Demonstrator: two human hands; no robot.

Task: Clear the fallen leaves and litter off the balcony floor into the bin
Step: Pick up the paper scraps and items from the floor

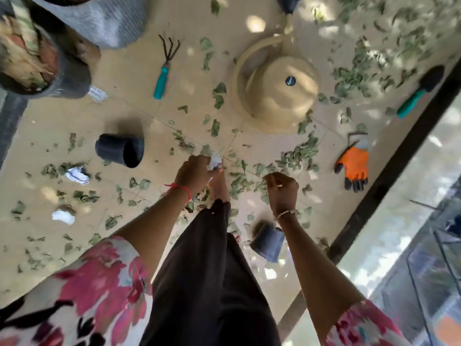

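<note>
Dry green leaves [298,154] lie scattered over the beige tiled balcony floor [139,113]. My left hand [195,172] grips a crumpled white paper [215,163] just above the floor, near the centre. My right hand [282,188] hangs beside it with its fingers curled into a fist; nothing shows in it. More white paper scraps lie at the left [77,175], lower left [63,217] and beside the bin [98,94]. The dark bin [74,78], holding leaves and litter, stands at the far upper left.
A beige watering can [274,91] stands ahead. A teal-handled hand rake [164,71], a trowel [421,92] and an orange glove [354,166] lie around it. Two black pots lie tipped [121,151] [268,242]. A grey planter [104,21] is top left; a black railing [399,156] runs along the right.
</note>
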